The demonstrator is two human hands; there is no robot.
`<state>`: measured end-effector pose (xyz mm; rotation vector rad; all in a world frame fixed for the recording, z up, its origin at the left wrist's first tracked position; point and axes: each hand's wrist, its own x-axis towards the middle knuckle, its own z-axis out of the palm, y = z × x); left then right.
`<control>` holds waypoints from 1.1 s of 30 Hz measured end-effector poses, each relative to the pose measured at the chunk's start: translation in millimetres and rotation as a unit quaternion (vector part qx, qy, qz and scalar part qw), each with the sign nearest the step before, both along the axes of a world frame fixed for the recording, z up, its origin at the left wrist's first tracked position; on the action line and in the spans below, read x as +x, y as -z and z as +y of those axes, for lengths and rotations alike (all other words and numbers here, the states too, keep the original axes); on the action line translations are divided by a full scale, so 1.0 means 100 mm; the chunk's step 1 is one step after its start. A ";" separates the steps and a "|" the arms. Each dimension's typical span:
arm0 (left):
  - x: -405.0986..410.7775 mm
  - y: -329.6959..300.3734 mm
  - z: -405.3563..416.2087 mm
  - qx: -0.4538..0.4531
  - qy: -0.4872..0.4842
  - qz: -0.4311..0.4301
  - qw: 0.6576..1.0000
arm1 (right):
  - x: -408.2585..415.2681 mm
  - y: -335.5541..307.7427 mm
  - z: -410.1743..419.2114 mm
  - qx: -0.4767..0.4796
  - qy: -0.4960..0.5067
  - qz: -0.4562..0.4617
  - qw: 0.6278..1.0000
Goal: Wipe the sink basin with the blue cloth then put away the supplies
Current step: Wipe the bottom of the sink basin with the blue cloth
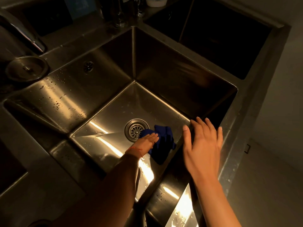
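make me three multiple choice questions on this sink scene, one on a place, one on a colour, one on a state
1. Where does the cloth lie?
A. on the basin floor beside the drain strainer
B. draped over the faucet
C. on the counter

2. What colour is the cloth?
A. yellow
B. dark blue
C. white

3. How is the left hand placed?
A. curled round a glass
B. straight fingers pressing on the cloth
C. resting on the rim

Answers:
1 A, the cloth sits on the floor of the sink basin, just right of the strainer.
2 B, it shows deep blue against the steel.
3 B, its fingers lie flat on the cloth, while the right hand hovers open near the basin's right wall.
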<state>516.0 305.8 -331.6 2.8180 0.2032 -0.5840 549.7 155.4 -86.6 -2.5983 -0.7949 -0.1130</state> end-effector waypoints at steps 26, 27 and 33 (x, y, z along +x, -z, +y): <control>-0.25 0.15 -0.19 -0.016 -0.056 0.039 0.998 | 0.00 0.00 0.01 0.002 -0.005 0.005 1.000; -0.27 0.16 -0.19 -0.016 -0.054 0.052 0.997 | 0.00 0.00 0.01 0.001 -0.004 0.005 1.000; -0.12 0.09 -0.17 -0.034 -0.073 0.017 0.997 | 0.01 0.00 0.00 0.004 -0.005 0.006 1.000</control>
